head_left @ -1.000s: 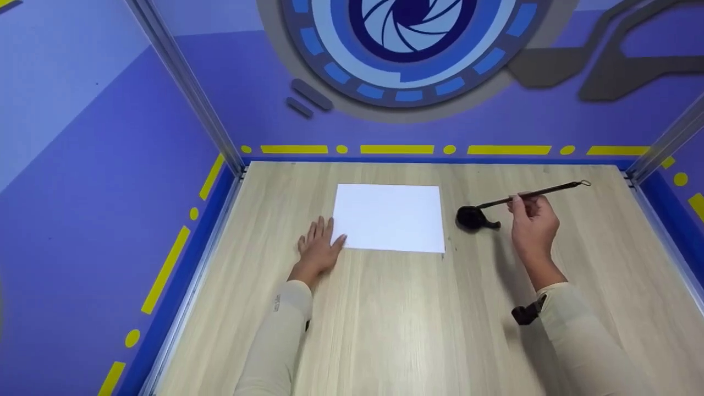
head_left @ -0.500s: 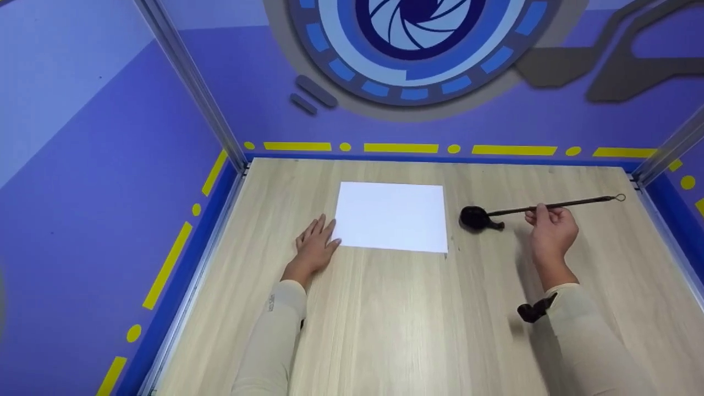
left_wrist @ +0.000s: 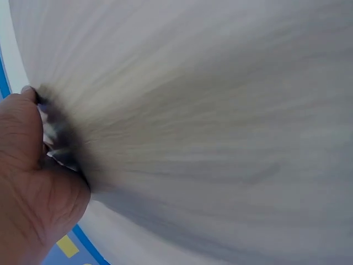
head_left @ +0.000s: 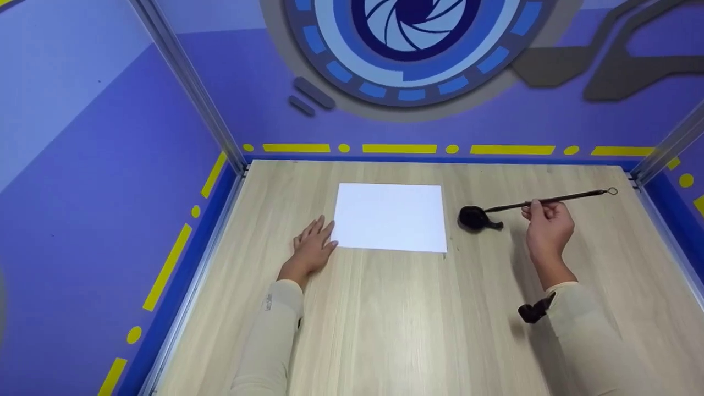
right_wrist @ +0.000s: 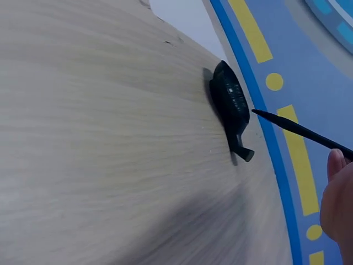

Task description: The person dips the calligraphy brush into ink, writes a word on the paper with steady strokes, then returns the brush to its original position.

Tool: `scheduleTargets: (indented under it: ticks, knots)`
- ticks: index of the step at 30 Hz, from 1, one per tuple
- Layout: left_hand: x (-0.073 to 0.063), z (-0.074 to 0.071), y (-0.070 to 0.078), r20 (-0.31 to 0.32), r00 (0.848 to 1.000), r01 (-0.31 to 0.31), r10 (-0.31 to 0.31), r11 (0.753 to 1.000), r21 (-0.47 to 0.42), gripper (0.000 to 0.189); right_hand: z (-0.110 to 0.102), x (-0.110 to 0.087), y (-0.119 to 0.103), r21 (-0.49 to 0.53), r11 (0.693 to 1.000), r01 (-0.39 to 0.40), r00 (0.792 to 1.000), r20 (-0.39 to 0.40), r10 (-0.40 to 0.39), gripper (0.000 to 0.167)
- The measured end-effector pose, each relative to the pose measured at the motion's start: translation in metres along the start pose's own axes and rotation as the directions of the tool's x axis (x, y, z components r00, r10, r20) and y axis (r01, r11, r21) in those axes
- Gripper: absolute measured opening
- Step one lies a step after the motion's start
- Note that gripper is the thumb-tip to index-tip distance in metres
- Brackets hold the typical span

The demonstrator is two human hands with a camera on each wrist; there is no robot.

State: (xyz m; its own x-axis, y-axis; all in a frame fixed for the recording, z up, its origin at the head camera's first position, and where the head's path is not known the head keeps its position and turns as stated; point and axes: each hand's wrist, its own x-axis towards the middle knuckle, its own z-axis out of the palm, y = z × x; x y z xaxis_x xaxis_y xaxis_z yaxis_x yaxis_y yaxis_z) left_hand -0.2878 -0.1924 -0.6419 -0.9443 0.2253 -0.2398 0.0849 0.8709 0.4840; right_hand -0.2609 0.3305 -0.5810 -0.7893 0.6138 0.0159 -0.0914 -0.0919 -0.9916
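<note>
My right hand [head_left: 551, 226] pinches a dark writing brush [head_left: 569, 196] partway along its handle. The brush slants over the table, with a hanging loop at its upper right end. Its pointed bristle tip [right_wrist: 263, 114] is at the right rim of a small black ink dish [head_left: 472, 218], which has a short curved handle. In the right wrist view a narrow gap shows between tip and dish. My left hand [head_left: 312, 248] lies flat at the left edge of a white sheet of paper [head_left: 389, 218], fingers spread, thumb by the lower left corner.
A pale wood-grain table [head_left: 379, 319] carries everything. Blue and purple printed panels [head_left: 209, 82] stand behind and along both sides, with metal posts at the corners. A small black device [head_left: 534, 311] is strapped to the right wrist.
My right hand has moved right with the brush, and the tip has shifted toward the dish's right rim. The brush dipped lower, then rose slightly. My left hand slid a little left.
</note>
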Motion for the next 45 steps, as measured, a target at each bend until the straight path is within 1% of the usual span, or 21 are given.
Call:
scheduleTargets:
  ticks: [2, 6, 9, 11, 13, 16, 17, 19, 23, 26, 30, 34, 40, 45]
  knots:
    - [0.001, 0.001, 0.0, -0.008, 1.0, 0.001, -0.001, 1.0, 0.003, 0.064, -0.001, -0.001, 0.001, -0.006, 1.0, -0.01, 1.0, 0.004, 0.01, 0.012]
    - [0.001, 0.003, 0.001, -0.015, 1.0, 0.002, -0.002, 1.0, 0.013, 0.063, -0.004, -0.001, -0.002, -0.024, 1.0, -0.012, 1.0, -0.011, 0.012, 0.011]
    - [-0.001, 0.004, 0.001, -0.028, 1.0, -0.006, 0.007, 1.0, 0.011, 0.063, -0.004, -0.001, -0.004, -0.03, 1.0, 0.002, 1.0, -0.013, -0.003, 0.01]
    - [-0.002, 0.004, 0.001, -0.039, 0.999, -0.013, 0.013, 1.0, 0.007, 0.063, -0.003, -0.001, -0.005, -0.035, 0.999, 0.02, 1.0, -0.001, -0.02, 0.01]
    - [-0.003, 0.005, 0.0, -0.044, 0.999, -0.015, 0.016, 1.0, 0.004, 0.063, -0.001, -0.002, -0.005, -0.07, 0.997, 0.042, 0.999, 0.02, -0.041, 0.012]
    - [-0.002, 0.006, -0.001, -0.044, 0.999, -0.014, 0.015, 1.0, 0.012, 0.063, 0.001, -0.005, -0.005, -0.164, 0.984, 0.07, 0.997, 0.047, -0.064, 0.013]
    - [-0.002, 0.006, -0.002, -0.049, 0.999, -0.017, 0.017, 1.0, 0.009, 0.063, 0.002, -0.006, -0.005, -0.2, 0.977, 0.079, 0.996, 0.051, -0.07, 0.013]
    - [-0.001, 0.006, -0.002, -0.049, 0.999, -0.015, 0.016, 1.0, 0.019, 0.063, 0.002, -0.007, -0.006, -0.232, 0.969, 0.086, 0.996, 0.05, -0.077, 0.014]
    - [0.0, 0.006, -0.002, -0.045, 0.999, -0.002, 0.003, 1.0, 0.023, 0.063, 0.001, -0.005, -0.006, -0.239, 0.966, 0.099, 0.995, 0.031, -0.095, 0.015]
    - [-0.001, 0.005, -0.001, -0.047, 0.999, 0.003, -0.002, 1.0, 0.004, 0.064, 0.001, -0.004, -0.003, -0.264, 0.958, 0.11, 0.994, 0.037, -0.103, 0.017]
    - [-0.001, 0.004, 0.002, -0.055, 0.998, -0.006, 0.005, 1.0, -0.013, 0.063, 0.001, -0.003, 0.001, -0.296, 0.951, 0.095, 0.995, 0.062, -0.08, 0.019]
    - [0.0, 0.005, 0.002, -0.048, 0.999, 0.002, -0.003, 1.0, -0.014, 0.066, 0.0, -0.002, 0.004, -0.296, 0.953, 0.071, 0.996, 0.065, -0.053, 0.018]
    - [0.005, 0.008, -0.001, -0.041, 0.999, -0.001, 0.0, 1.0, -0.02, 0.07, -0.002, -0.001, 0.002, -0.291, 0.955, 0.058, 0.998, 0.03, -0.052, 0.017]
    - [0.007, 0.011, -0.004, -0.049, 0.999, -0.002, 0.002, 1.0, -0.003, 0.07, 0.0, -0.003, 0.001, -0.302, 0.951, 0.071, 0.997, 0.039, -0.062, 0.02]
